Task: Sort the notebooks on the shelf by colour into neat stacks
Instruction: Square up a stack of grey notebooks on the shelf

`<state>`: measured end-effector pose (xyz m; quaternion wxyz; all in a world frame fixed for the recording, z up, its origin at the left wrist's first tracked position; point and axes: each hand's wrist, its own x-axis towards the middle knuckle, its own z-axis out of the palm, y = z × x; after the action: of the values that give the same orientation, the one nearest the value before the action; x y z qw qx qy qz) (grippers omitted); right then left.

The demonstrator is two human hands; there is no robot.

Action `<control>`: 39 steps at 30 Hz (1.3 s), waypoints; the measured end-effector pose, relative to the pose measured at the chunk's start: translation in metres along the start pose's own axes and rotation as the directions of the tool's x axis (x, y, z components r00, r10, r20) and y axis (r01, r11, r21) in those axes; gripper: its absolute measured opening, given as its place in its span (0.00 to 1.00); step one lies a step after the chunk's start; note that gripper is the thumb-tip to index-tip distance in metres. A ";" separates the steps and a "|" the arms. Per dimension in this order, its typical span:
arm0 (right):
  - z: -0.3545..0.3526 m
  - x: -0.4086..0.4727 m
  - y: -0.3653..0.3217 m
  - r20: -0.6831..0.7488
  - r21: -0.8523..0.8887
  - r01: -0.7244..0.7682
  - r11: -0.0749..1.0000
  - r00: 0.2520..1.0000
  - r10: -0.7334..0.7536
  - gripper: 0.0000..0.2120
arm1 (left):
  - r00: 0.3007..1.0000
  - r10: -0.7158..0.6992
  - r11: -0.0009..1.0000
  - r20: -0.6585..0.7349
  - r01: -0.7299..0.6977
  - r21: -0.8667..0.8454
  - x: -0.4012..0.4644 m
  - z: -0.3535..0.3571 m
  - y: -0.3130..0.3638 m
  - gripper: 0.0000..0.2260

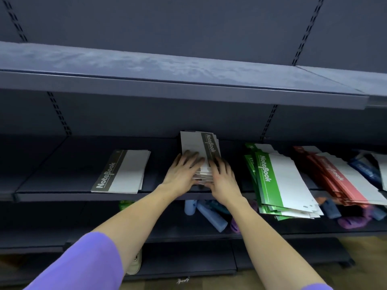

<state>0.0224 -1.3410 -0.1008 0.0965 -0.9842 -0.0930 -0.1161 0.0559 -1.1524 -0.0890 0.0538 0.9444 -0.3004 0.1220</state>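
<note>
A stack of grey-and-white notebooks (199, 143) lies on the middle shelf (62, 194), long side pointing to the back. My left hand (182, 172) lies flat on its near left part with fingers spread. On the stack's near right edge rests my right hand (222, 178), fingers stretched forward. A second grey notebook stack (123, 172) sits to the left. A fanned green stack (278, 181) lies to the right and hangs over the shelf edge. Past it come a red stack (339, 176) and blue notebooks (366, 170).
A bare dusty shelf (167, 65) juts out overhead. The shelf below holds blue tubes (211, 216) and purple items (351, 221). Slotted uprights run up the dark back wall. Wooden floor shows at the lower right.
</note>
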 end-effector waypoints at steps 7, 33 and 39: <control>0.006 -0.016 -0.020 -0.051 0.139 -0.168 0.976 0.983 0.177 0.36 | 0.989 -0.102 0.995 -0.108 0.100 -0.019 -0.017 0.003 0.013 0.35; 0.029 0.020 -0.002 -0.162 0.507 -0.165 0.846 0.946 0.282 0.40 | 0.862 -0.495 0.721 -0.108 0.338 -0.605 0.004 0.025 0.012 0.40; 0.036 0.046 -0.003 -0.095 0.562 -0.246 0.790 0.929 0.357 0.38 | 0.827 -0.560 0.628 -0.041 0.392 -0.672 0.020 0.034 0.002 0.32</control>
<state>0.0733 -1.3234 -0.1231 0.3958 -0.9023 0.0471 -0.1643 0.0778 -1.1708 -0.1163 0.4379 0.8908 -0.0515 0.1097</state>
